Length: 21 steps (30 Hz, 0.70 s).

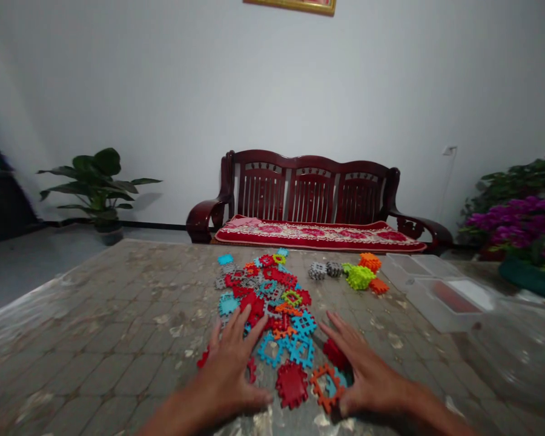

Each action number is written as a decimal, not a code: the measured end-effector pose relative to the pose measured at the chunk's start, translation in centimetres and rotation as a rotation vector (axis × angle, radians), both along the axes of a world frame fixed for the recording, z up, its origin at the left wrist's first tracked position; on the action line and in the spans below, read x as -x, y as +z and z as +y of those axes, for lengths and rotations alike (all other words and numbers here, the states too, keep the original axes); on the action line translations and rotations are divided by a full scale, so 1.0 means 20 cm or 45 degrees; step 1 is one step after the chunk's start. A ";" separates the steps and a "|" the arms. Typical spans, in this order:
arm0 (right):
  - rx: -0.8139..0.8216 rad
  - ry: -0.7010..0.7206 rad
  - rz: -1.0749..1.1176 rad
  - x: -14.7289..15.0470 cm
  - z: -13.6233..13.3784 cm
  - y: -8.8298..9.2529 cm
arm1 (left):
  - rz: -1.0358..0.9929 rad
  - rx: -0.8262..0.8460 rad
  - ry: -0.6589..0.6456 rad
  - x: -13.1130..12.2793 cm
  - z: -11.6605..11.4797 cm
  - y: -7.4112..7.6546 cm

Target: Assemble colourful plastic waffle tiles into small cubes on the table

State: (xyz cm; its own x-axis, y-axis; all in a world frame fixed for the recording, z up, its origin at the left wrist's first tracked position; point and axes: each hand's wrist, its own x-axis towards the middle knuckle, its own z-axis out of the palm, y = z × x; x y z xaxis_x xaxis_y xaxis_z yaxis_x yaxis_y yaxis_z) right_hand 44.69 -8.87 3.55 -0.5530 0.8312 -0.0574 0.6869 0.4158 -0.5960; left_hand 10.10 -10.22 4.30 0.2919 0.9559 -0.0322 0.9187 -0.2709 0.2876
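Note:
A loose heap of flat, notched plastic building tiles [254, 306] in red, blue, grey, orange and green spreads over the table. My left hand [231, 363] hovers at the heap's near left side, fingers spread, with red tiles partly hidden beneath it. On the right, my right hand [363, 369] is also spread, its thumb beside an orange square frame tile [327, 387] and its palm partly over a red tile [336, 354]. Between both hands lie a solid red tile [292, 384] and blue frame tiles [272, 350]. Neither hand grips a tile; whether the fingers touch any, I cannot tell.
Grey, green and orange tile stacks [360, 277] sit at the back right. Beyond them are clear plastic boxes [454, 303] and a potted purple flower [536, 236]. A wooden bench [311, 188] stands behind the table [95, 339]; a leafy plant [97, 181] is at left.

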 end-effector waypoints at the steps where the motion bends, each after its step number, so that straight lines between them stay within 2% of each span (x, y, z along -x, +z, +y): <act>1: -0.012 0.025 -0.033 0.00 -0.02 -0.01 | 0.005 -0.030 -0.040 -0.02 -0.04 -0.05; 4: -0.115 0.047 -0.059 0.06 -0.03 -0.05 | 0.001 -0.198 -0.087 -0.04 -0.10 -0.20; 7: -0.229 0.024 -0.050 0.15 0.04 -0.07 | -0.025 -0.381 -0.079 -0.04 -0.05 -0.27; 9: -0.278 0.025 -0.043 0.20 0.10 -0.08 | -0.027 -0.449 -0.070 -0.03 0.02 -0.26; 14: -0.349 -0.028 -0.018 0.29 0.24 -0.11 | 0.006 -0.478 -0.030 -0.01 0.16 -0.16; 18: -0.358 -0.069 0.047 0.33 0.30 -0.11 | 0.005 -0.453 -0.046 0.02 0.21 -0.11; 21: -0.434 -0.175 0.121 0.38 0.34 -0.06 | -0.035 -0.391 -0.040 0.06 0.24 -0.05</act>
State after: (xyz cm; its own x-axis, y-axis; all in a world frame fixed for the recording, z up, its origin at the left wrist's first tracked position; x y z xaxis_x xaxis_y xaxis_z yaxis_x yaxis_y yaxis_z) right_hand 37.06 -2.02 2.27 -0.4243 0.8605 0.2819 0.6984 0.5091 -0.5030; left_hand 8.95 -5.43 3.28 0.3182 0.9102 0.2651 0.9016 -0.3770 0.2123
